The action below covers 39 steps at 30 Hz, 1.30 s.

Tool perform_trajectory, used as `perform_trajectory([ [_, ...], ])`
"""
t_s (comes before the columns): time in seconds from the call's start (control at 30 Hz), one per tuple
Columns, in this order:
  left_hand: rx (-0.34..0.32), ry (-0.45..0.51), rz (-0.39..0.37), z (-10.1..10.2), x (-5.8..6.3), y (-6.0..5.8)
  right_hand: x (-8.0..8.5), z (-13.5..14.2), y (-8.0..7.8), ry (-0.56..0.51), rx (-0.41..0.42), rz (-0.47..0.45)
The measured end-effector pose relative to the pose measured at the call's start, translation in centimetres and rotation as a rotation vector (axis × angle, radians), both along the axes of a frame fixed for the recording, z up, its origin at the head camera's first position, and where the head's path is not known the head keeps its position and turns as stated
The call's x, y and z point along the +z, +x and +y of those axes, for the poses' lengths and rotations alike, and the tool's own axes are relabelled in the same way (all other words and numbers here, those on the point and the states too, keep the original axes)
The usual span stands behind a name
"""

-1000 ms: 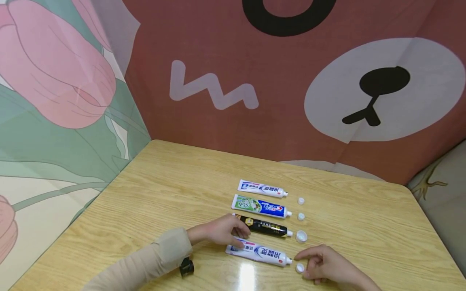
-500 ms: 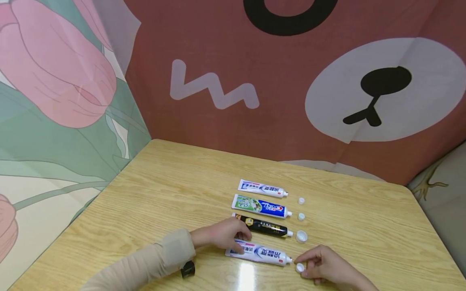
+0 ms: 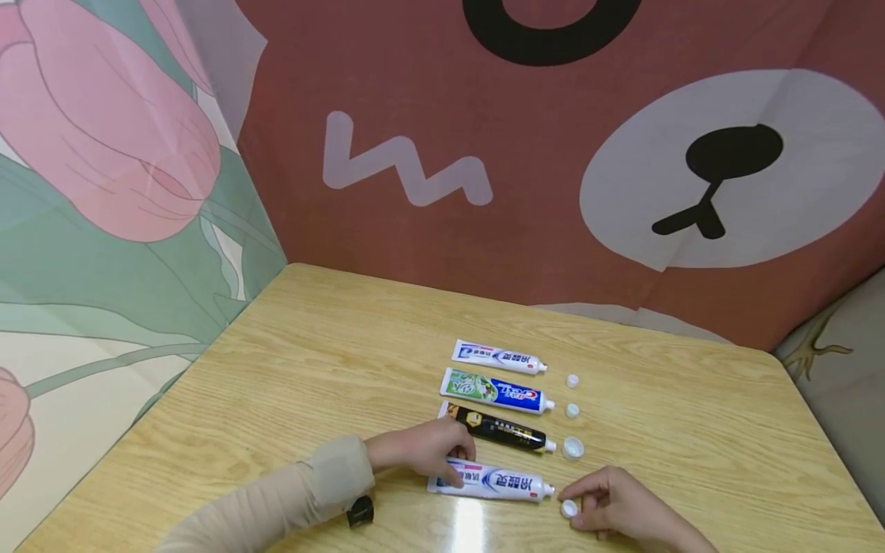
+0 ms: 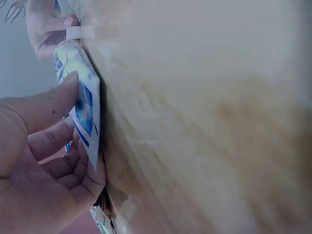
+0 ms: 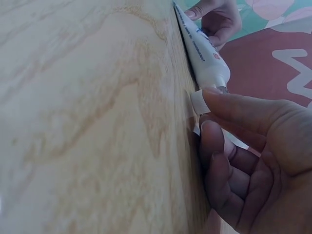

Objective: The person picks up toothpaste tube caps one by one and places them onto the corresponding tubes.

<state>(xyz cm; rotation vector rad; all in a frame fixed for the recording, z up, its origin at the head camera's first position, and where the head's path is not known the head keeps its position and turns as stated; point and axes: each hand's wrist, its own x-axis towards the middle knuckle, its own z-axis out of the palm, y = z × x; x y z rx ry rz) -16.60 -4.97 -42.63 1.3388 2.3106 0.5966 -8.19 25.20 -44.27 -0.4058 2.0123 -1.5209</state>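
A white toothpaste tube (image 3: 492, 481) with blue lettering lies nearest the front, its uncapped nozzle pointing right. My left hand (image 3: 430, 449) pinches its flat tail end; in the left wrist view the thumb (image 4: 58, 105) presses on top and the fingers curl at the tube's far edge. Just past the nozzle, my right hand (image 3: 618, 503) pinches a small white cap (image 3: 569, 508) between thumb and index finger. The right wrist view shows this cap (image 5: 199, 103) close to the table, beside the nozzle and apart from it.
Behind lie a black tube (image 3: 505, 430), a green and blue tube (image 3: 494, 391) and a smaller white tube (image 3: 499, 358), all uncapped. Right of their nozzles sit a larger cap (image 3: 573, 448) and two small caps. A patterned cloth wall (image 3: 415, 246) borders the wooden table (image 3: 332, 338).
The front tube has turned slightly, its nozzle end shifting a little away from me. My left hand has moved slightly right. The right hand and cap have barely moved.
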Motion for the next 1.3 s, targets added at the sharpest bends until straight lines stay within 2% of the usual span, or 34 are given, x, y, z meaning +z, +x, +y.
perform_trajectory([
  [0.3,0.011,0.023,-0.044,-0.2,-0.3,-0.1,-0.1,-0.1,-0.2,0.042,0.043,0.083],
  [0.43,0.016,0.066,-0.119,-0.2,-0.2,-0.2,0.2,-0.3,-0.3,0.086,0.043,0.066],
  [0.57,-0.016,0.088,-0.162,-0.2,-0.1,-0.2,0.5,-0.4,-0.4,0.127,0.032,0.022],
  [0.67,-0.038,0.112,-0.184,-0.3,-0.1,-0.3,0.6,-0.1,-0.3,0.126,0.062,0.099],
  [0.77,-0.026,0.148,-0.241,-0.5,-0.2,-0.3,0.7,0.3,-0.3,0.121,0.085,0.177],
  [0.97,0.028,0.23,-0.348,-1.0,0.2,-0.3,1.0,0.4,-0.2,0.106,0.049,0.243],
  [1.1,0.059,0.284,-0.397,-1.3,0.3,-0.1,0.9,0.4,-0.2,0.132,0.026,0.358],
  [1.2,0.105,0.323,-0.441,-1.6,0.5,0.0,0.8,0.3,-0.1,0.144,0.008,0.422],
  [1.3,0.154,0.356,-0.486,-1.8,0.8,0.1,0.8,0.2,-0.1,0.145,-0.012,0.433],
])
